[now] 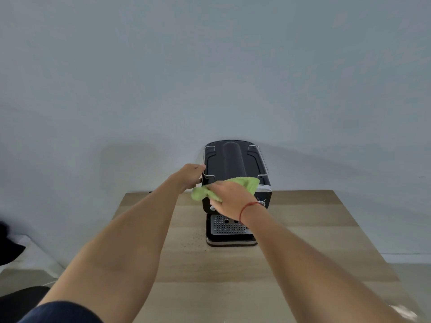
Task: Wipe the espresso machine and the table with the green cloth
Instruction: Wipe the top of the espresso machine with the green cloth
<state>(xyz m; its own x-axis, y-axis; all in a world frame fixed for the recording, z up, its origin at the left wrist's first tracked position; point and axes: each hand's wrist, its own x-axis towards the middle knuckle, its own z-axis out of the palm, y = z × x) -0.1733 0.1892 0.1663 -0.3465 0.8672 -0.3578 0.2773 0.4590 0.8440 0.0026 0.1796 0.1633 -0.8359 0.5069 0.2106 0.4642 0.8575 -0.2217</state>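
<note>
Head view is showing the right hand (229, 197), grip closed round the cloth (245, 184), rubbing the near top of the machine (233, 159); the left hand (190, 176) is clasping its left side. Beside it, specks (194, 238) are lying on the bench (326, 241), likely still unwiped.

Two forearms are shown, both left bare down to the fingers. A dark navy sleeve (63, 311) is worn on the left arm (130, 229); only its rounded hem is seen, in the lower left corner of the frame. A thin red string bracelet (245, 209) is worn round the wrist of the right arm (303, 252), a little right of centre, and a short strand of it is seen trailing toward the right. The left hand (191, 176) and the right hand (229, 194) are uncovered.
</note>
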